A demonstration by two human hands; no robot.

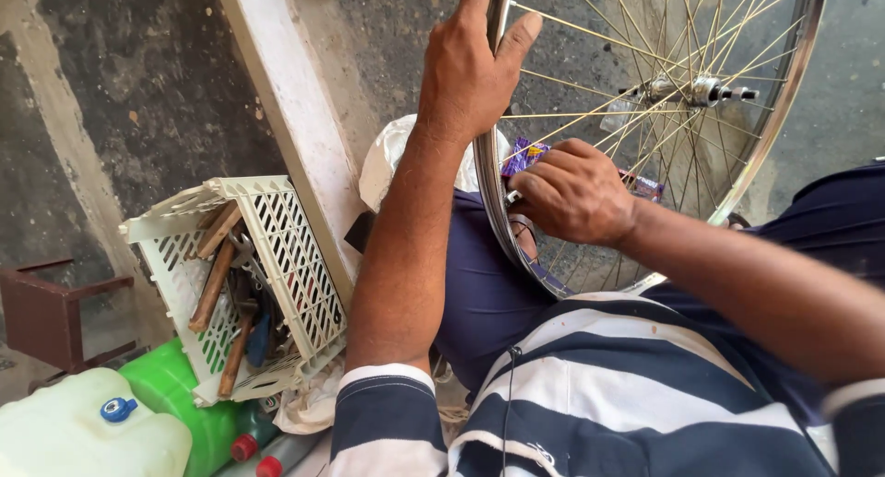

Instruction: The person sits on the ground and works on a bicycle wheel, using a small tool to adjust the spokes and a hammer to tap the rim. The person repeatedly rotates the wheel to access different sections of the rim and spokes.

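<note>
1. At the far left a dark red metal stand (46, 311) sits on the concrete floor, and below it lies a white plastic jerrycan (83, 431) with a blue cap
2. Just beside the jerrycan is a green container (180, 394), and near its foot show two red caps (256, 457) on bottles
3. A white slatted plastic crate (295, 256) leans tilted against a pale concrete ledge (286, 99); inside it lie wooden-handled tools (214, 283) and a spanner, heaped together
4. The left hand (470, 67) is clamped on the upper part of the wheel rim (489, 191), fingers over the far side and the thumb pressed along the near edge
5. The bicycle wheel stands upright on the person's lap, its rim resting against the dark blue trouser leg (484, 293), with thin golden spokes (590, 108) running to the hub (691, 90) at upper right
6. The right hand (572, 196) is closed with fingers curled together at the inner side of the rim, low on the wheel; a small metal piece shows at the fingertips, but I cannot tell exactly what it is
7. A purple wrapper (524, 154) lies behind the spokes, just above the right hand
</note>
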